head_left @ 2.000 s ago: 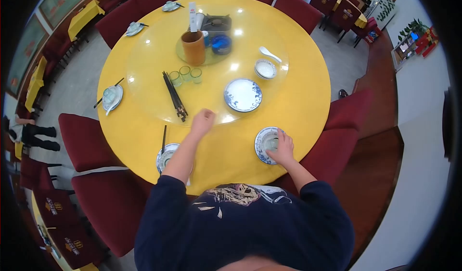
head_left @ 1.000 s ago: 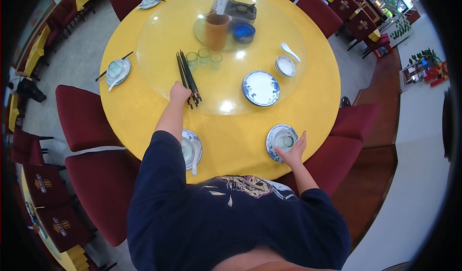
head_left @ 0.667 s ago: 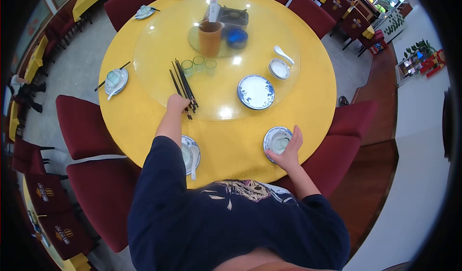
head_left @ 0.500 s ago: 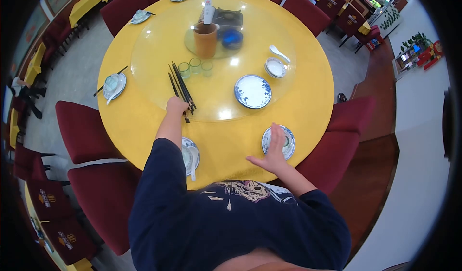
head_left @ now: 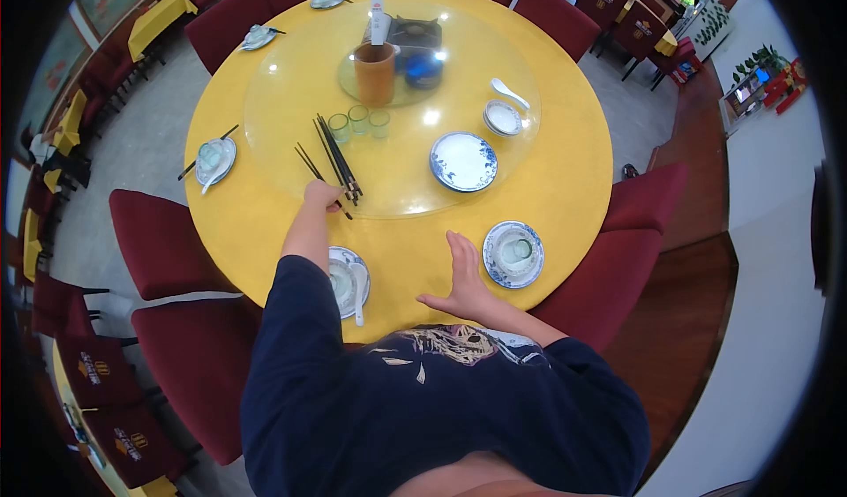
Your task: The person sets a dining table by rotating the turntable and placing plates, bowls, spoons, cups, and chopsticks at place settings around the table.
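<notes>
My left hand (head_left: 323, 196) is closed on a pair of dark chopsticks (head_left: 309, 163), whose ends stick out on both sides of the fingers. Close beside it, more chopsticks (head_left: 336, 157) lie in a loose bundle on the glass turntable (head_left: 397, 175). My right hand (head_left: 460, 281) hovers open over the near side of the table, thumb and fingers spread, holding nothing. To its right is a place setting, a blue-patterned plate (head_left: 496, 272) bearing a bowl and a glass (head_left: 518, 250). Partly covered by my left arm is another plate (head_left: 360, 267) with a white spoon (head_left: 359, 298).
The turntable carries several green-tinted glasses (head_left: 358, 119), stacked plates (head_left: 463, 161), small bowls (head_left: 502, 118), a white spoon (head_left: 510, 94), a brown pot (head_left: 375, 73) and a dark stove (head_left: 415, 33). Red chairs (head_left: 168, 241) surround the round yellow table (head_left: 238, 267).
My left hand has drawn a pair of chopsticks slightly away from the bundle, tilting them leftward. My right hand has moved left, off the right-hand place setting.
</notes>
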Motion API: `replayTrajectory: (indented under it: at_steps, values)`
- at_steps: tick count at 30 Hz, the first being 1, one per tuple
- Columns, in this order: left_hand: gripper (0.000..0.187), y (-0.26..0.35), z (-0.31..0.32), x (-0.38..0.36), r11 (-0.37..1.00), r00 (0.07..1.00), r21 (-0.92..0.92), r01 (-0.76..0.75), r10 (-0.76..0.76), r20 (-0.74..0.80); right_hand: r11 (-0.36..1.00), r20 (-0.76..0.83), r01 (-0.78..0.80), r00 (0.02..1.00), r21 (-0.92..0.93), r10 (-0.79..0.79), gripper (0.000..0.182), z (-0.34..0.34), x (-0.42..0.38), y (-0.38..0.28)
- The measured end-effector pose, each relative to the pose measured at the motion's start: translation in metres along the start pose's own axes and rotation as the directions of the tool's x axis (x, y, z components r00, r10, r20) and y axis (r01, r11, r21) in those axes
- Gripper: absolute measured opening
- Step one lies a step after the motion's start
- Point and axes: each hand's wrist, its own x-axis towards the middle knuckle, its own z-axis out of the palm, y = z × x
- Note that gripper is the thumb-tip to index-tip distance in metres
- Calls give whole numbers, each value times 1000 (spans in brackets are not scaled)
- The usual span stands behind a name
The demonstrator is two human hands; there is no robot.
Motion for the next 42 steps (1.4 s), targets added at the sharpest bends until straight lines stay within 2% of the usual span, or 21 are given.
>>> replayTrajectory:
  at_steps: [3, 4, 5, 6, 8, 10, 13, 15, 17, 18, 20, 21, 22, 23, 25, 28, 29, 31, 35, 38, 42]
  values:
    - [22, 0, -19, 0, 988, 999, -145, -49, 51, 9, 999, -5, -25, 1000, 47, 26, 91, 2, 1, 0]
    - [21, 2, -26, -3, 983, 994, -154, -104, 107, 9, 999, -2, -34, 999, 27, 34, 86, 2, 4, 1]
    - [21, 4, -30, -8, 958, 973, -173, -230, 223, -58, 999, -1, -40, 999, 8, 41, 81, 2, 9, 1]
    - [21, 12, -31, -27, 918, 934, -181, -352, 334, -125, 974, 30, -151, 988, 166, 148, 77, 2, 13, 3]
    - [22, 27, -25, -73, 801, 806, -132, -584, 553, -209, 820, 143, -358, 933, 447, 330, 67, 2, 26, 9]
    - [23, 36, -2, -126, 679, 672, -40, -733, 714, -198, 825, 46, -294, 949, 482, 311, 64, 3, 41, 17]
    - [23, 32, 49, -188, 570, 565, 101, -816, 822, -69, 818, -24, -232, 958, 526, 286, 55, 1, 47, 14]
    - [21, 14, 84, -202, 572, 567, -73, -817, 820, 80, 848, 6, -235, 964, 475, 264, 45, 2, 42, 14]
    - [22, -8, 117, -198, 540, 539, -64, -839, 841, 44, 908, 91, -255, 967, 333, 239, 32, 14, 24, 24]
    - [22, -18, 129, -195, 524, 523, -61, -850, 852, 26, 931, 41, -224, 974, 289, 222, 27, 25, 13, 31]
    - [24, -36, 145, -196, 567, 566, 26, -823, 816, 120, 967, -55, -167, 982, 193, 181, 20, 52, -12, 46]
    - [25, -40, 148, -196, 583, 586, 73, -809, 793, 164, 949, -43, -230, 969, 217, 244, 19, 62, -23, 50]
    - [30, -35, 138, -206, 572, 585, 137, -809, 760, 281, 927, -30, -290, 952, 239, 305, 18, 69, -31, 52]
    - [33, -34, 135, -207, 588, 621, 202, -783, 722, 306, 900, -14, -348, 931, 262, 364, 18, 74, -37, 55]
    - [40, -34, 127, -207, 606, 692, 335, -721, 632, 348, 910, -13, -349, 933, 222, 361, 16, 71, -34, 49]
    - [43, -25, 113, -209, 477, 492, 205, -855, 870, 25, 935, 23, -316, 948, 160, 317, 15, 75, -33, 50]
    - [42, -19, 110, -213, 542, 548, 112, -833, 836, 31, 945, 44, -296, 955, 143, 292, 15, 79, -34, 51]
    - [40, 1, 98, -227, 656, 653, -68, -752, 755, 63, 930, 130, -349, 934, 118, 333, 16, 88, -36, 49]
    - [28, -10, 124, -192, 738, 716, -163, -655, 675, 177, 906, 174, -418, 889, -67, 423, 20, 74, -42, 38]
    - [22, -2, 137, -186, 707, 757, -625, -331, 594, 271, 896, 1, -443, 896, -36, 444, 23, 46, -63, 34]
    - [28, 20, 166, -178, 733, 707, -679, -48, 505, 495, 843, -186, -532, 824, 72, 536, 27, 30, -104, 40]
